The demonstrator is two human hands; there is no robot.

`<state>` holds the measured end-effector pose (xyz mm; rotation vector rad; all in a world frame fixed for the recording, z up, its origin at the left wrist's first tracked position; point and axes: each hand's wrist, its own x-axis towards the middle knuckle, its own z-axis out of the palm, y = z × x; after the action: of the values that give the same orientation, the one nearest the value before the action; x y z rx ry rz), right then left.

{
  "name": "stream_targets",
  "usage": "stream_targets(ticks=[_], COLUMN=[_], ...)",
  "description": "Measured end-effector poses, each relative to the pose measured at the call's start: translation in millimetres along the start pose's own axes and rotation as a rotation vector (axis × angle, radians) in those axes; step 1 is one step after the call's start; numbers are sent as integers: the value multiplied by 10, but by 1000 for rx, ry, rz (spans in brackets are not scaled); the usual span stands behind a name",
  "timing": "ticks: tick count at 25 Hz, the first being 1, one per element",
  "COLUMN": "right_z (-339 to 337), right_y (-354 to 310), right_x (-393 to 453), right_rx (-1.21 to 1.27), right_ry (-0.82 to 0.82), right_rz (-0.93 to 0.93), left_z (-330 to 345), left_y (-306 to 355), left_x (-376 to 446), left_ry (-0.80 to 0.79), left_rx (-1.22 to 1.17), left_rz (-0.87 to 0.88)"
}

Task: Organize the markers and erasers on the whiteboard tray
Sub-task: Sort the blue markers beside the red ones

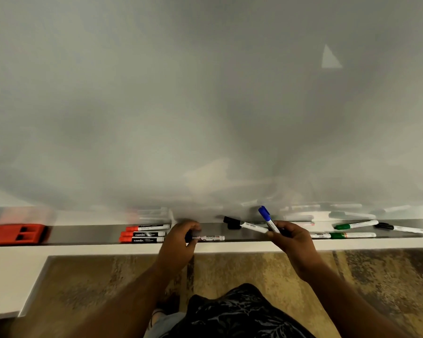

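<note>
While sorting tray [88, 236], left hand [181, 237] pinched capped end of marker [209, 238] lying by red trio [143, 233]; right hand [291, 236] gripped blue marker [268, 219] plus black one [244, 224]. Light, stiff, slick barrels; held mid-barrel.

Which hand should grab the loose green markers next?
Probably right. The right hand is nearer the green markers, though it holds a blue-capped marker and a black-capped marker. The left hand is busy on another marker.
</note>
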<state>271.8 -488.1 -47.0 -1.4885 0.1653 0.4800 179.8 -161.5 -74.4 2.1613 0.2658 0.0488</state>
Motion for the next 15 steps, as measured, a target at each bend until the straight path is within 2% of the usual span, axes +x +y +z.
stream_targets(ticks=[3, 8, 12, 15], right_z=[134, 504, 690, 744], right_y=[7, 26, 73, 160], right_x=[1, -32, -41, -15], right_rx=[-19, -101, -226, -553], right_ry=[-21, -102, -89, -7], right_rz=[-5, -26, -94, -309], left_z=[6, 43, -44, -249], left_y=[90, 351, 329, 206], left_x=[-11, 14, -4, -80], left_ry=[55, 3, 72, 196], left_rx=[-189, -628, -662, -632], left_rz=[-61, -283, -349, -345])
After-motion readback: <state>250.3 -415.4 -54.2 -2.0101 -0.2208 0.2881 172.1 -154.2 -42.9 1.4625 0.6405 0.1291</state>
